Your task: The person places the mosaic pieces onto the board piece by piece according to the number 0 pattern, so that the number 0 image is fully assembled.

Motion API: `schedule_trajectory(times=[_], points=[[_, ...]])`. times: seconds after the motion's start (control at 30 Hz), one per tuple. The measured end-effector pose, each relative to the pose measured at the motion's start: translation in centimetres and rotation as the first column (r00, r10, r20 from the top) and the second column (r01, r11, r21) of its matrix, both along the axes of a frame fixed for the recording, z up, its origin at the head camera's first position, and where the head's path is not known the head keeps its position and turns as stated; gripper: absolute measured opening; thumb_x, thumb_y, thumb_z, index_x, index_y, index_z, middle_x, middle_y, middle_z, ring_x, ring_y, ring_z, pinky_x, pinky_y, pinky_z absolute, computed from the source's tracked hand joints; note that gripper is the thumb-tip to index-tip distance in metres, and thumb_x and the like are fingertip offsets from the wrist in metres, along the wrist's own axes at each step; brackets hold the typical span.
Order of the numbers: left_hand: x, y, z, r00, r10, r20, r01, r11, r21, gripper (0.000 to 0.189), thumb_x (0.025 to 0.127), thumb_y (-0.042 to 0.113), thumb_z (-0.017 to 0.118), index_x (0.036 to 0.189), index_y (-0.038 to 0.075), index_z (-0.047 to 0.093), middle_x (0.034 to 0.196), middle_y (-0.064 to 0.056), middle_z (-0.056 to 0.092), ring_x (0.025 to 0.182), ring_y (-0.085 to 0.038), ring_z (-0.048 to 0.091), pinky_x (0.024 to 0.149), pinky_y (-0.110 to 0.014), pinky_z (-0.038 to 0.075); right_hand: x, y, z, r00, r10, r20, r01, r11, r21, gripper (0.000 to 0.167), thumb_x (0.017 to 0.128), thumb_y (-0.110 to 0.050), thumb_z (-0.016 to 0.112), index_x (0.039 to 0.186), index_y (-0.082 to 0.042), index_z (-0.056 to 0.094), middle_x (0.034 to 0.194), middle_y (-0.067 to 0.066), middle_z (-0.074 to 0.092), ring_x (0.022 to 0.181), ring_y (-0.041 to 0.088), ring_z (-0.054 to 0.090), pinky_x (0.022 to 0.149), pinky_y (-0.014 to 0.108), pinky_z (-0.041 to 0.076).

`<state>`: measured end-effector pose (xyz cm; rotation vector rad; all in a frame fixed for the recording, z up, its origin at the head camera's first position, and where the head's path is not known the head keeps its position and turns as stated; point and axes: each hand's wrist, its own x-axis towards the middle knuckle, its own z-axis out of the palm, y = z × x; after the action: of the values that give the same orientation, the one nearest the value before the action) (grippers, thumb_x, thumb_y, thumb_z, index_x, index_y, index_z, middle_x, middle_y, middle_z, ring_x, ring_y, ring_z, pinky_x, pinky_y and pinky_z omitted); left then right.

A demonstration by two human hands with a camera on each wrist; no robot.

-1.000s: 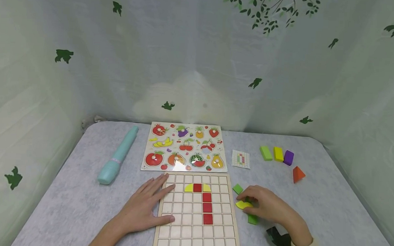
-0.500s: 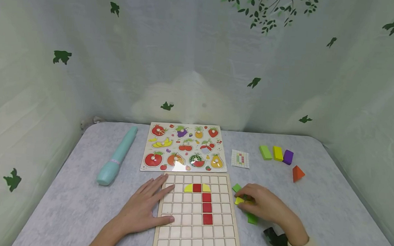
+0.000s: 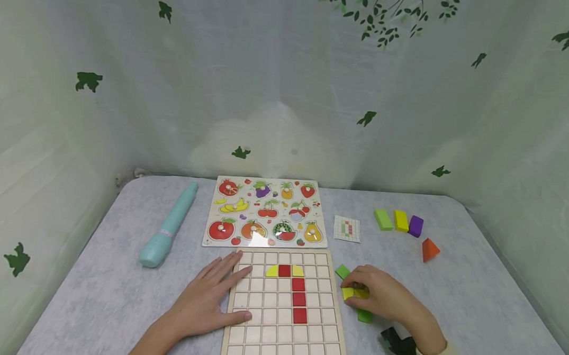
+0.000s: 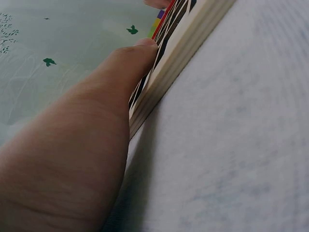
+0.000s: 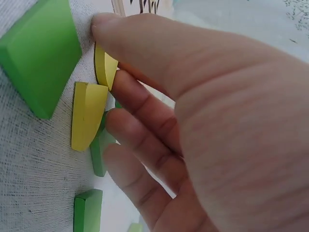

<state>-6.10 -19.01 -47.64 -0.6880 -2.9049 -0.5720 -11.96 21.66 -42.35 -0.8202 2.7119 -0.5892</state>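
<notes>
My left hand (image 3: 212,296) lies with spread fingers on the left border of a wooden grid board (image 3: 253,351); in the left wrist view its thumb (image 4: 140,50) reaches over the board's edge (image 4: 169,72). Red squares (image 3: 299,300) form a column on the grid, with another red square (image 3: 284,271) between two yellow quarter-round blocks above. Right of the board, my right hand (image 3: 379,292) pinches a yellow quarter-round block (image 5: 105,67) between thumb and forefinger. A second yellow quarter-round block (image 5: 88,116) lies beside it, near green blocks (image 5: 43,58), partly behind the fingers.
A fruit puzzle board (image 3: 268,219) lies beyond the grid board. A small pattern card (image 3: 347,229) lies to its right. Farther right are green (image 3: 383,219), yellow (image 3: 401,221), purple (image 3: 416,226) and orange (image 3: 430,250) blocks. A teal bottle-shaped object (image 3: 170,225) lies at left.
The yellow blocks by my right hand, seen earlier as one rounded shape, now show as two pieces with a gap. My right hand shifted slightly; my left hand stayed put.
</notes>
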Motion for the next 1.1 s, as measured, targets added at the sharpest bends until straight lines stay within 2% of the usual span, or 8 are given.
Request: schedule_trajectory(times=[0.2, 0.5, 0.7, 0.93, 1.1], points=[[0.0, 0.0, 0.1, 1.0, -0.006, -0.005, 0.006, 1.0, 0.011, 0.094, 0.082, 0.082, 0.062, 0.155, 0.024, 0.049, 0.169, -0.006, 0.031, 0.154, -0.026, 0.032, 0.125, -0.035, 0.013, 0.3, -0.4, 0.2, 1.0, 0.03, -0.004, -0.03, 0.999, -0.018, 0.023, 0.089, -0.038, 0.081, 0.11, -0.03, 0.077, 0.102, -0.02, 0.064, 0.09, 0.003, 0.053, 0.079, 0.025, 0.053], [0.0, 0.0, 0.1, 1.0, -0.008, 0.008, 0.007, 1.0, 0.013, 0.094, 0.082, 0.081, 0.062, 0.155, 0.024, 0.049, 0.169, -0.006, 0.03, 0.155, -0.026, 0.031, 0.125, -0.037, 0.014, 1.3, -2.3, 0.1, 0.991, 0.134, -0.002, -0.133, 0.981, -0.144, 0.022, 0.092, -0.039, 0.079, 0.112, -0.03, 0.077, 0.109, -0.02, 0.066, 0.098, 0.003, 0.059, 0.085, 0.027, 0.057], [-0.1, 0.0, 0.1, 1.0, -0.008, 0.011, 0.008, 1.0, 0.018, 0.094, 0.082, 0.081, 0.062, 0.156, 0.024, 0.048, 0.17, -0.006, 0.029, 0.156, -0.026, 0.03, 0.125, -0.035, 0.011, 2.2, -4.1, -0.3, 0.975, 0.221, -0.026, -0.222, 0.957, -0.188, 0.02, 0.094, -0.041, 0.076, 0.11, -0.03, 0.077, 0.108, -0.021, 0.066, 0.097, 0.001, 0.06, 0.084, 0.024, 0.056], [-0.1, 0.0, 0.1, 1.0, -0.013, -0.001, 0.013, 1.0, 0.017, 0.094, 0.083, 0.081, 0.061, 0.156, 0.024, 0.048, 0.17, -0.006, 0.029, 0.156, -0.025, 0.029, 0.127, -0.028, 0.004, 3.5, -6.1, -0.8, 0.954, 0.297, -0.041, -0.299, 0.934, -0.194, 0.022, 0.093, -0.04, 0.077, 0.112, -0.029, 0.078, 0.107, -0.022, 0.066, 0.095, -0.002, 0.058, 0.085, 0.017, 0.054], [-0.2, 0.0, 0.0, 1.0, -0.01, 0.003, 0.01, 1.0, 0.007, 0.094, 0.082, 0.082, 0.061, 0.156, 0.025, 0.047, 0.17, -0.006, 0.029, 0.156, -0.025, 0.029, 0.126, -0.03, 0.007, 4.2, -7.0, -1.1, 0.94, 0.334, -0.067, -0.341, 0.923, -0.18, 0.023, 0.094, -0.042, 0.076, 0.112, -0.029, 0.079, 0.105, -0.021, 0.067, 0.096, -0.003, 0.058, 0.087, 0.016, 0.053]])
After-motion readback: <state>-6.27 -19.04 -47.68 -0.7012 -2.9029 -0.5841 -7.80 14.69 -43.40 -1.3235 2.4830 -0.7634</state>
